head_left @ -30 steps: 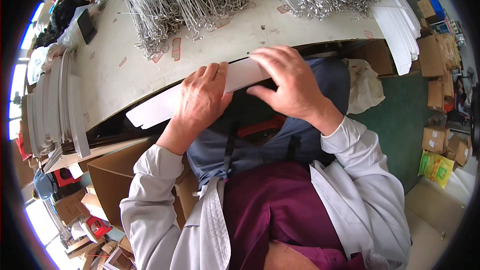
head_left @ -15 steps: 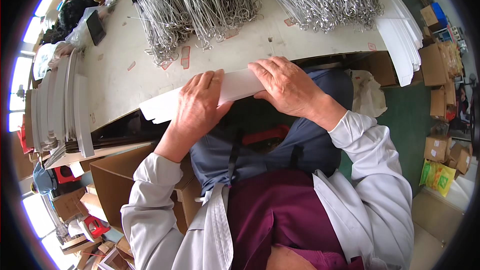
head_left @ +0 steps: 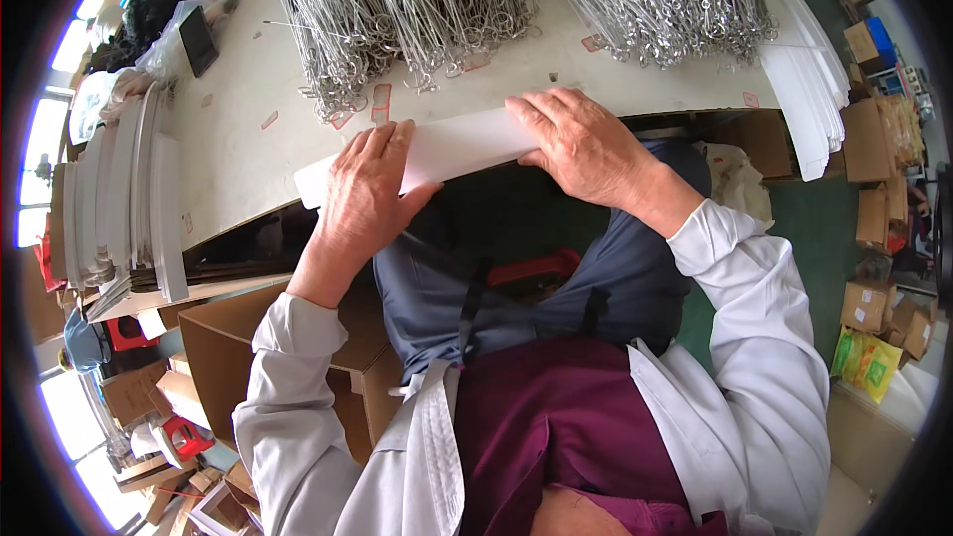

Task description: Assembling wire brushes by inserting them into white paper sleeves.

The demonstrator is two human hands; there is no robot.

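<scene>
Two bare hands press a long, flat white card strip against the near edge of a pale worktop. The left hand lies flat over the strip's left part, fingers spread and laid on top, thumb at its lower edge. The right hand covers the strip's right end, fingers flat and close together. Beyond the strip, bundles of silver wire hooks lie heaped. Left of the strip, stacked white card sheets stand on edge.
</scene>
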